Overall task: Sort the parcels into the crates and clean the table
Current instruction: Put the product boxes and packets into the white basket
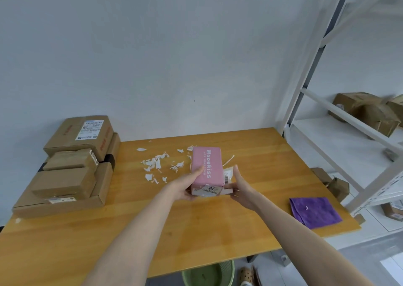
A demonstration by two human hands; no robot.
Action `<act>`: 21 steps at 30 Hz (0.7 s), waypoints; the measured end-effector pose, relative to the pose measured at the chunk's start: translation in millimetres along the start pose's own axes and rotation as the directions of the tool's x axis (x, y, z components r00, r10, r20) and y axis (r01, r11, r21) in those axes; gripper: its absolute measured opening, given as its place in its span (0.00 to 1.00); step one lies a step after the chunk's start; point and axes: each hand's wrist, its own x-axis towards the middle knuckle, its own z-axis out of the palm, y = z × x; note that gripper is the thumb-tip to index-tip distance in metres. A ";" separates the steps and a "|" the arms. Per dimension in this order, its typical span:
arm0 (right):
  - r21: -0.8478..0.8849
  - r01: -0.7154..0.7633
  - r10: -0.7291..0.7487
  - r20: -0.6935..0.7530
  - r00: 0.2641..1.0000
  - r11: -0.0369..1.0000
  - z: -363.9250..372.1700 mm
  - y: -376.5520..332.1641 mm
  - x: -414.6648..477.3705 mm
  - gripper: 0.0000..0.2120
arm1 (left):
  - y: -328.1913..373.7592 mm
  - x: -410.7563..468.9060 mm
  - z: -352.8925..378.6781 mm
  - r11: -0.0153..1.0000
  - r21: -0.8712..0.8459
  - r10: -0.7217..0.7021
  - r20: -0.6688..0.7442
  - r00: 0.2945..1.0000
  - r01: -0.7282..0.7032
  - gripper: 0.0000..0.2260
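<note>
A pink box (207,165) printed "Mooekiss" is held just above the middle of the wooden table (196,227). My left hand (187,186) grips its near left side, thumb on top. My right hand (237,187) holds the near right corner, where white labels stick out. Several brown cardboard parcels (72,165) are stacked at the table's left end. Torn white paper scraps (159,163) lie scattered behind and left of the pink box. A folded purple cloth (314,211) lies near the table's right edge.
A white metal shelf rack (340,122) stands at the right with cardboard boxes (366,111) on it. A green bin (207,273) sits on the floor under the table's near edge. A pale wall runs behind the table.
</note>
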 end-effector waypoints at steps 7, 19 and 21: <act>-0.073 -0.165 0.163 -0.036 0.986 0.984 -33.7 6.3 12.1 0.39 | -2.3 12.2 -9.6 0.994 -0.107 -0.024 -0.062 0.998 0.017 0.22; -0.019 -0.090 0.091 0.059 0.994 0.996 -15.7 -9.7 2.8 0.29 | -0.4 20.3 -4.2 0.999 -0.042 -0.013 -0.074 0.997 0.010 0.27; 0.044 -0.010 0.007 0.074 0.997 0.999 -4.1 -15.6 -6.2 0.24 | -1.1 19.0 1.9 0.999 -0.026 -0.021 -0.031 0.999 0.020 0.24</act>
